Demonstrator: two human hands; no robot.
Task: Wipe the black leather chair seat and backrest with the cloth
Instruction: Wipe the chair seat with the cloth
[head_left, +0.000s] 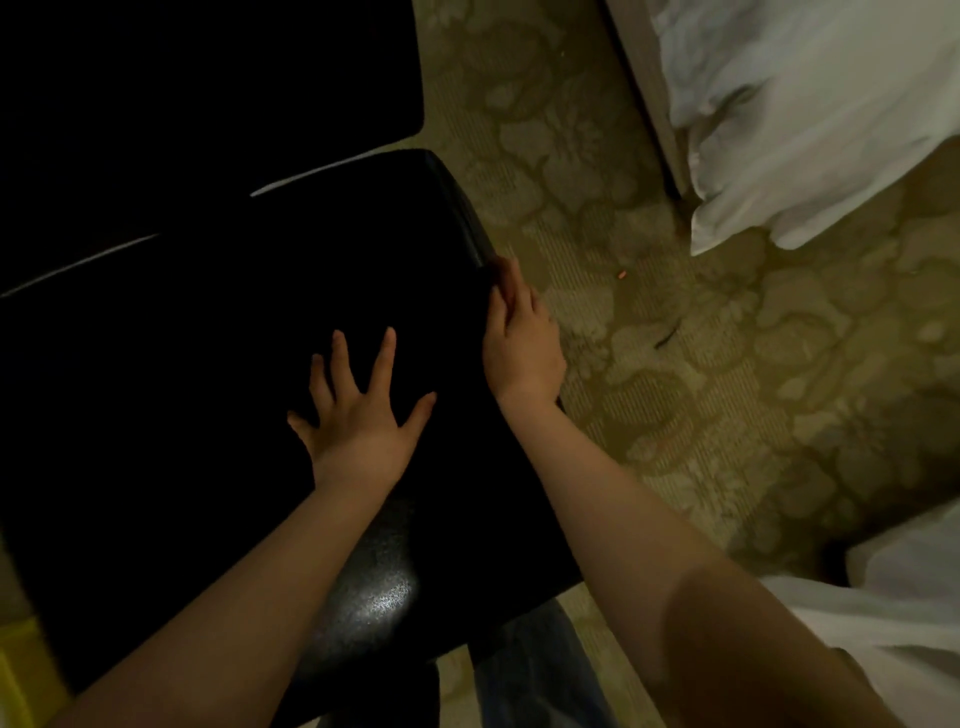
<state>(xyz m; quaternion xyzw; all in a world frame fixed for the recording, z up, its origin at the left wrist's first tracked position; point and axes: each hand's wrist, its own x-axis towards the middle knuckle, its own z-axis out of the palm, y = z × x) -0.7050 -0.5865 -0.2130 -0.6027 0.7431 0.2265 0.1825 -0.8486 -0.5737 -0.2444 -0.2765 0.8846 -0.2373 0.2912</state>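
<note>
One black leather chair (218, 322) fills the left of the frame. The left hand (358, 410) lies flat on its seat at centre, fingers spread wide. The right hand (519, 338) curls over the seat's right edge. Whether either holds a cloth, I cannot tell. Patterned carpet (675, 364) lies at right.

The single head view looks steeply down from above and behind both arms, close over the left hand (358, 415) and right hand (519, 338) (wide-angle, so edges bow). It faces forward past the fingertips; patterned carpet (675, 364) lies beyond the right hand.
</note>
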